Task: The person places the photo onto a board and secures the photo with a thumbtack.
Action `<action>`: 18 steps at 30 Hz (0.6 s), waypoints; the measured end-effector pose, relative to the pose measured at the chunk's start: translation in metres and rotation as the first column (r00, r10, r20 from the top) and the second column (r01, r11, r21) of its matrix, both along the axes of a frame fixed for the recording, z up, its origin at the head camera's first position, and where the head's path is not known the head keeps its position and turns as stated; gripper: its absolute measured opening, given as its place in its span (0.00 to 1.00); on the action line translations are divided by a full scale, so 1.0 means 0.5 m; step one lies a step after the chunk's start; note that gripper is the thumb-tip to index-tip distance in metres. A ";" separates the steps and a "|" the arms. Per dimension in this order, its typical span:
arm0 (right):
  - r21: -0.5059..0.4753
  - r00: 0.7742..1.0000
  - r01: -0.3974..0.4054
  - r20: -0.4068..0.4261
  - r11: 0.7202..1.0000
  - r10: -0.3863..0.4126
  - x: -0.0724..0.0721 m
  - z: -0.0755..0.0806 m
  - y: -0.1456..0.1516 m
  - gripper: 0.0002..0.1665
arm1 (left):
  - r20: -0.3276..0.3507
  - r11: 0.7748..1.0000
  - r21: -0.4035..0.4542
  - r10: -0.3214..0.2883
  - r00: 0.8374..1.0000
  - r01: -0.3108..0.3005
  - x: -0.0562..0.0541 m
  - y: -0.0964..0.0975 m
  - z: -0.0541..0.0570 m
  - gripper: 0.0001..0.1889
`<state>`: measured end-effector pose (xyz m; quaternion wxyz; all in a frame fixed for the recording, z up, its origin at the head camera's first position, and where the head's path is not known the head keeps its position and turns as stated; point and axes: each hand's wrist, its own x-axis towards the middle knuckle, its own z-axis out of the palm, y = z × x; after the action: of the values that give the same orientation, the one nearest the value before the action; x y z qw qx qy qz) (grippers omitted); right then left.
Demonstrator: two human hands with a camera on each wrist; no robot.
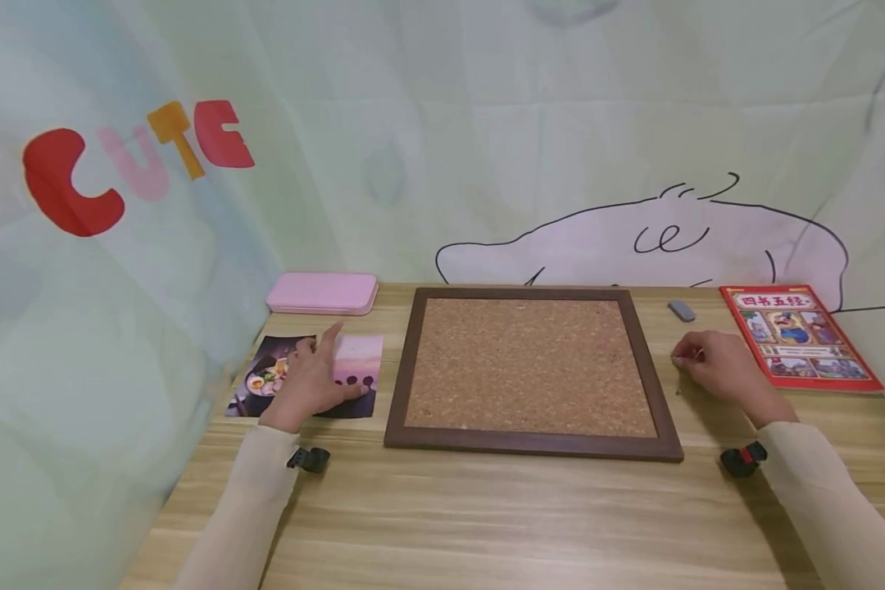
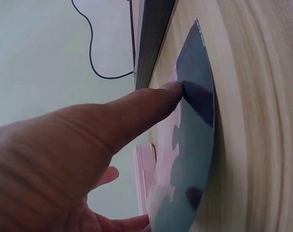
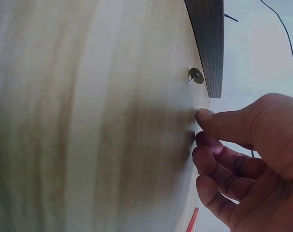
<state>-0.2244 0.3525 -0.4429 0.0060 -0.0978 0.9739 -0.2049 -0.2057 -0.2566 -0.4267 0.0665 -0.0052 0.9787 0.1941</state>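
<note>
My left hand point(image 1: 311, 378) lies spread over two photo prints at the left. One print point(image 1: 254, 381) shows a bowl of food with an egg half; the other point(image 1: 360, 356) is pink above and dark below, with round dark spots. In the left wrist view the thumb touches the dark part of this print point(image 2: 192, 140), which bows up off the table along one edge. My right hand point(image 1: 723, 366) is low over the table right of the corkboard point(image 1: 531, 369), fingers bent, a gap between thumb and forefinger tips. Near them a brass thumbtack point(image 3: 196, 75) lies point outward.
The corkboard's dark wooden frame point(image 1: 534, 443) fills the middle of the table point(image 1: 487, 524). A pink case point(image 1: 323, 293) stands behind the prints. Toward the back right are a small grey object point(image 1: 682, 310) and a red book point(image 1: 804, 338). Printed fabric point(image 1: 383, 147) hangs around the table.
</note>
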 end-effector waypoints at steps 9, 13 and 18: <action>-0.027 1.000 0.022 0.022 0.999 -0.022 0.009 0.012 0.000 0.07 | -0.003 1.000 0.010 -0.018 1.000 0.018 -0.006 -0.016 -0.011 0.59; -0.033 0.999 0.035 -0.009 0.999 -0.036 0.013 0.016 0.001 0.09 | -0.029 0.998 0.015 -0.056 0.998 0.056 -0.010 -0.032 -0.016 0.55; -0.064 0.996 0.081 -0.034 0.995 -0.084 0.015 0.021 -0.004 0.11 | -0.064 0.988 0.095 -0.112 0.992 0.118 -0.011 -0.055 -0.009 0.43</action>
<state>-0.2171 0.3506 -0.4324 -0.0234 -0.0614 0.9702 -0.2333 -0.2114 -0.2840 -0.4312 0.0493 0.0603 0.9681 0.2383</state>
